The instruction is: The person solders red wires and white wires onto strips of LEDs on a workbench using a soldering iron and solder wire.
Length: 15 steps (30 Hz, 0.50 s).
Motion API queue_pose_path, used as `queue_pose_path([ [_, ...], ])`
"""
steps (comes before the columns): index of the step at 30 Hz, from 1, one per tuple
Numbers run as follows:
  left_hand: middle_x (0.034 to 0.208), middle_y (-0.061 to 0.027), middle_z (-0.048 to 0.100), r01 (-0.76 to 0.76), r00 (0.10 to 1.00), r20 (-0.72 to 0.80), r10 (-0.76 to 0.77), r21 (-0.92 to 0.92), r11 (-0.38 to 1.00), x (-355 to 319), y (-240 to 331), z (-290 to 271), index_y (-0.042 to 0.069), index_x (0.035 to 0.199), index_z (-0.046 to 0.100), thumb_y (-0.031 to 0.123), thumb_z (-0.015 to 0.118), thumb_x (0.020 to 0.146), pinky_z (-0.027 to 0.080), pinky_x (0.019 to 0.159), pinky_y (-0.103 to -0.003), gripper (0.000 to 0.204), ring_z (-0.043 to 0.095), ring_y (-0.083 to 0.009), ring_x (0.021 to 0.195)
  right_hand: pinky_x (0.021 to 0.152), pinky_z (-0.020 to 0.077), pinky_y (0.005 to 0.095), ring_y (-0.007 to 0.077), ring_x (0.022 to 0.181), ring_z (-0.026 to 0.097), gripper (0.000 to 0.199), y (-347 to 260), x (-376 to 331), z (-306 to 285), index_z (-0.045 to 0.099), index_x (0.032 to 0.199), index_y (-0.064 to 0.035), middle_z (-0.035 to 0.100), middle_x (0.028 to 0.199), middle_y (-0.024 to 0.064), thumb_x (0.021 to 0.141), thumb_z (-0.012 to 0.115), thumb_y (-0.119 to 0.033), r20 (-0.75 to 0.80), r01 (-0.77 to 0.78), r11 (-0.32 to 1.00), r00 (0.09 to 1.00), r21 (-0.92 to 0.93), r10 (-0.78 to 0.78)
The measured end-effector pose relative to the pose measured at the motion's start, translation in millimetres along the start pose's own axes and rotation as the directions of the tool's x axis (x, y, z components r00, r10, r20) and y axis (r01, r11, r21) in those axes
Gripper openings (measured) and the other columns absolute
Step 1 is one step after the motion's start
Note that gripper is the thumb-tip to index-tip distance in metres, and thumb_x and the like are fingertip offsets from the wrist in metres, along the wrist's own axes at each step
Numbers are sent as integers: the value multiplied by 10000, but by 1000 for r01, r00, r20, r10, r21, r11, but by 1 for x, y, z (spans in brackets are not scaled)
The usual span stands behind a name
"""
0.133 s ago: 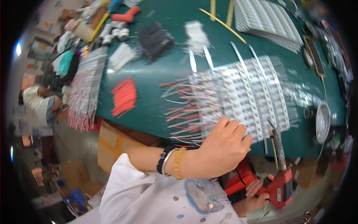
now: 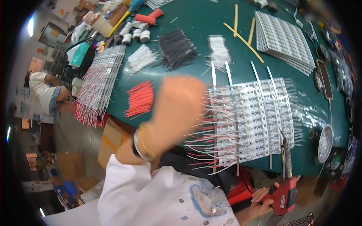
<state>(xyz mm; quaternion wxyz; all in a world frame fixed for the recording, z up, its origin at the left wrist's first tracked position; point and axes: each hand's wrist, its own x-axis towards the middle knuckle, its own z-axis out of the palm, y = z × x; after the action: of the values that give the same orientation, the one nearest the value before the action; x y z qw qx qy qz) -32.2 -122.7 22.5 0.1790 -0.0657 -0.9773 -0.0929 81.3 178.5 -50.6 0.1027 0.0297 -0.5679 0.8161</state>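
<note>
From my end I see the left hand raised over the green tabletop, between the small bundle of short red wires and the left edge of the white rectangular circuit panel. It is too blurred for me to tell whether the fingers are together or apart, or whether they pinch anything. My right hand is wrapped round the grip of a red and black pistol-shaped tool, whose long metal nose reaches up over the panel's right part. I cannot tell whether the tip touches it. The two hands are well apart.

The panel lies on the table near its front edge, with flat pale strips running across it and thin red and white wires fanning out loosely from its left side. Beyond the red bundle lie a bundle of short white wires and a larger bundle of short black wires.

To work well here, I would bring the left hand past the fanned wires from above, so that the wrist does not drag or cross them. Wire this thin looks easy to bend, so I would pinch one close to its end. I would hold the tool by its grip only, lift its nose clear of the strips while the left hand is away, and take care not to nudge the panel, which I judge could slide.
</note>
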Motion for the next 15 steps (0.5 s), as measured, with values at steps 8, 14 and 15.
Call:
queue_pose_path([
  [8,820,-121,648,289,956,-176,-236,412,864,-5,-225,8,63,813,680,159,653,771,449,711,-431,108,606,-295,840,478,438,282,172,480,478,749,2,9,-51,259,1346,95,520,661,90,891,589,-398,62,44,993,997,-108,-37],
  [14,805,-165,651,342,929,45,-366,267,901,13,-250,21,26,816,677,155,668,759,476,733,-439,142,614,-335,814,502,451,290,191,528,505,744,5,-42,-53,264,1345,88,535,738,118,886,602,-390,1,71,959,997,-275,-74],
  [15,790,-174,650,395,907,55,-417,228,890,8,-254,19,21,808,675,153,671,756,481,717,-442,142,620,-336,795,505,454,292,194,536,509,743,-3,-27,-101,265,1345,87,538,751,122,885,604,-389,-7,68,949,997,-307,-73],
])
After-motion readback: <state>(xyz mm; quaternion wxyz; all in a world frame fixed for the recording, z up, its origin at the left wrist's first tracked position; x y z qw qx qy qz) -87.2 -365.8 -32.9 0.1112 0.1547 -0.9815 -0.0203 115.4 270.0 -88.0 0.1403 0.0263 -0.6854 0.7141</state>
